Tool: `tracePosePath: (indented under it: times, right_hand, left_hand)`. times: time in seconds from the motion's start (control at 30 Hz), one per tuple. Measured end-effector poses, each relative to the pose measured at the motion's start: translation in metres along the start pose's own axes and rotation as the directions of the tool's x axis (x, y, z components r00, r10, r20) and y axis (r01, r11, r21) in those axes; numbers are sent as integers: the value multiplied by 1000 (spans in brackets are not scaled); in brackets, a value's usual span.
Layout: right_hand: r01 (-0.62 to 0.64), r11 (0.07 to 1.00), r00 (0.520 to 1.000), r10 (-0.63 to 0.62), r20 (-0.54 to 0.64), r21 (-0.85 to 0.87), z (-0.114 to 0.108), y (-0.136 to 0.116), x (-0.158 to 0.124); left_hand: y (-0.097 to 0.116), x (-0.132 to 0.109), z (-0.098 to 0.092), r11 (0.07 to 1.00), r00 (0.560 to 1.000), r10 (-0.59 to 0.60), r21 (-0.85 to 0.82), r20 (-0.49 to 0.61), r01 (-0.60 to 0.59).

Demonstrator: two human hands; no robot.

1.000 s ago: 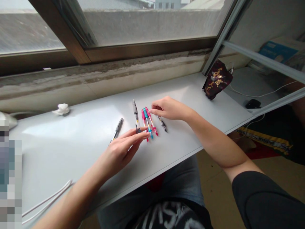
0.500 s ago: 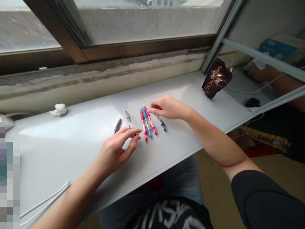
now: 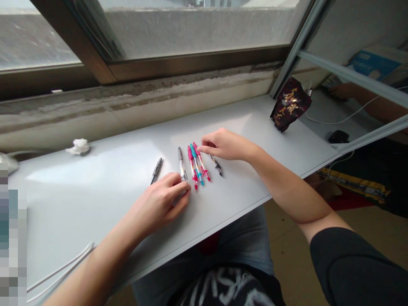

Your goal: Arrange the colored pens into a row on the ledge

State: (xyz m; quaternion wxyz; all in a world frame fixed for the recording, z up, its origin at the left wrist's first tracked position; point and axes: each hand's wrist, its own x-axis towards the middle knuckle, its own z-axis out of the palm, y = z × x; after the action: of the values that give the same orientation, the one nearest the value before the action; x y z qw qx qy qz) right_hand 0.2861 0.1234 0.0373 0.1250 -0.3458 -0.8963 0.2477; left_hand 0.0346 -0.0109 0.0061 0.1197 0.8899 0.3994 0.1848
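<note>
Two pink pens (image 3: 191, 159) and a turquoise pen (image 3: 195, 160) lie side by side on the grey-white desk (image 3: 105, 187). Left of them is a grey clear-barrelled pen (image 3: 180, 157); my left hand (image 3: 167, 195) is closed over its lower end, fingers curled. Another grey pen (image 3: 156, 170) lies apart, tilted, its lower end behind that hand. My right hand (image 3: 221, 144) is closed at the top of the row, thumb tip by the right pink pen. Under its fingers runs a black-tipped clear pen (image 3: 216, 165), upper part hidden; what they grip does not show.
A crumpled white tissue (image 3: 79, 146) lies at the back left, a white cable (image 3: 60, 267) at the front left. A dark red packet (image 3: 290, 104) stands by the metal frame (image 3: 293, 51) at right. Beyond it show another person's arm (image 3: 366, 100) and a blue box (image 3: 376, 63).
The grey pen beside the row has shifted right and straightened, closer to the pink pen. My left hand's fingers have curled in over its lower end. My right hand has stayed put.
</note>
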Motion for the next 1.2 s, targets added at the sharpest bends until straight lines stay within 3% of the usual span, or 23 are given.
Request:
tracePosePath:
  times: [0.17,0.27,0.33,0.4,0.5,0.53,0.6,0.7,0.77,0.9,1.0,1.2]
  right_hand:
    - [-6,1000,1000,6,-3,-1,-1,0,0]
    - [-8,1000,1000,8,-8,3,-1,-1,-1]
    - [-6,1000,1000,6,-8,5,-1,-2,-1]
    - [3,1000,1000,-3,-1,2,-1,-3,-1]
    - [15,1000,1000,-15,15,11,-2,-3,-1]
    - [19,1000,1000,-19,18,19,-2,-3,0]
    - [31,999,999,-31,13,35,0,-3,0]
    - [98,988,995,-96,-19,118,8,-10,0]
    - [176,953,984,-172,-37,246,17,-21,-2]
    - [258,859,942,-326,84,442,35,-41,-8]
    - [232,781,954,-301,22,580,37,-47,-11]
    - [100,747,995,-63,-80,657,29,-47,-10]
  left_hand:
    - [1,1,-3,998,998,64,-11,3,-64]
    - [-5,0,-7,984,986,-44,164,-163,71]
    - [-11,-3,-11,911,924,-227,267,-308,313]
    - [-19,-7,-15,781,844,-403,348,-353,518]
    - [-28,-11,-18,664,758,-627,387,-178,640]
    - [-29,-11,-18,645,726,-677,374,-124,666]
    - [-29,-9,-16,640,702,-706,340,-93,689]
    - [-21,-5,-11,762,785,-601,188,-153,620]
    - [-11,-3,-7,877,860,-473,-3,-190,481]
    - [10,-2,0,954,934,-272,-191,-232,230]
    - [14,-2,3,967,936,-222,-181,-272,176]
    - [5,-2,3,984,948,-159,38,-277,176]
